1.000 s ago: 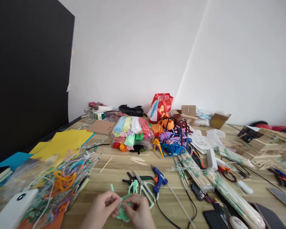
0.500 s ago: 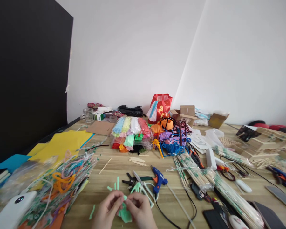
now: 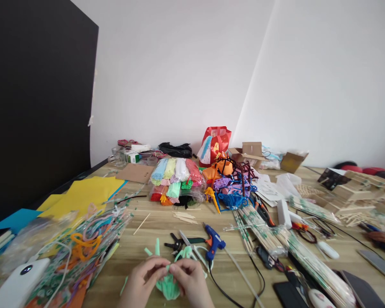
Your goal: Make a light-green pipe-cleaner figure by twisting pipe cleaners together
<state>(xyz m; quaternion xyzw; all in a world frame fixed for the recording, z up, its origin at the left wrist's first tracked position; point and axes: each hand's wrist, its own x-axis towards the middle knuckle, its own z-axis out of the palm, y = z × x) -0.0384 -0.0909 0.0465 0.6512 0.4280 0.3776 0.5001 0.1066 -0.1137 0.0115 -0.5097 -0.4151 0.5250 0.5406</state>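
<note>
Close to the table's front edge, my left hand (image 3: 148, 277) and my right hand (image 3: 189, 276) meet with pinched fingertips. Between them they grip a mint-green pipe-cleaner piece (image 3: 168, 287), which hangs below the fingers in a rounded, ribbed shape. The fingers partly hide its top. Short green pipe-cleaner lengths (image 3: 157, 247) lie just beyond my left hand. Beyond my right hand is a looped green pipe-cleaner bundle (image 3: 183, 253), lying by scissors (image 3: 192, 247) with pale handles. Black-handled pliers (image 3: 176, 242) rest beside the scissors.
A blue glue gun (image 3: 214, 241) with a trailing black cord lies right of the scissors. Bagged coloured pipe cleaners (image 3: 179, 175) stand behind. Bundled wooden sticks (image 3: 314, 263) extend at right, where another person's hand (image 3: 383, 237) appears. A plastic-wrapped pile (image 3: 80, 252) and white power bank (image 3: 19, 284) lie left.
The green piece has turned between my fingers and shows more of its ribbed side. My hands stay almost in place. Another person's hand has come into view at the far right.
</note>
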